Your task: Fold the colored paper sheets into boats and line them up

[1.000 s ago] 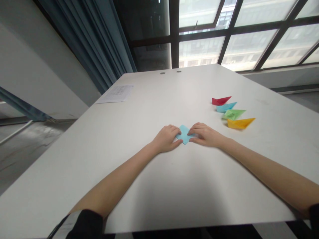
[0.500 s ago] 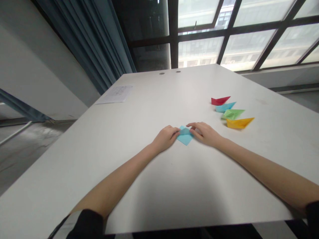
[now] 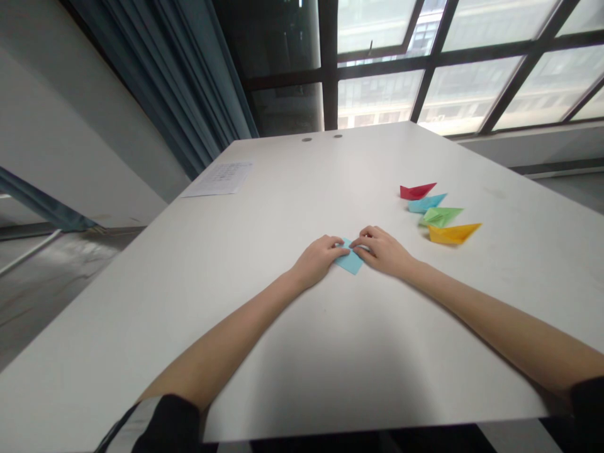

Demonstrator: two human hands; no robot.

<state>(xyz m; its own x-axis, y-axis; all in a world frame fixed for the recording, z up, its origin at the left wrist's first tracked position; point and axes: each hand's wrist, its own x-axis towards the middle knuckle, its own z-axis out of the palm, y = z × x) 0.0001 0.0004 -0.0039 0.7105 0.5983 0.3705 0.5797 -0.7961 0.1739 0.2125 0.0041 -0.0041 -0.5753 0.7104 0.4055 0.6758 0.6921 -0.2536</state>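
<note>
A small light-blue folded paper (image 3: 350, 263) lies on the white table (image 3: 302, 352), one corner pointing toward me. My left hand (image 3: 321, 257) grips its left side, with thumb and fingers closed at the edge. From the right, my right hand (image 3: 380, 250) pinches the paper near its upper middle, fingers bent. The fingertips of both hands nearly meet and hide part of the paper's far half. To the right stand folded paper boats in a row: red (image 3: 417, 191), blue (image 3: 427, 202), green (image 3: 441, 217) and yellow (image 3: 453, 234).
A printed sheet (image 3: 219, 179) lies near the table's left edge. Two round cable holes (image 3: 306, 139) sit at the far end. Beyond are a blue curtain (image 3: 174, 75) and large dark-framed windows (image 3: 377, 94).
My right hand has shifted slightly left, and its fingers have curled in over the paper. My left thumb reaches further across it. The boats have stayed put.
</note>
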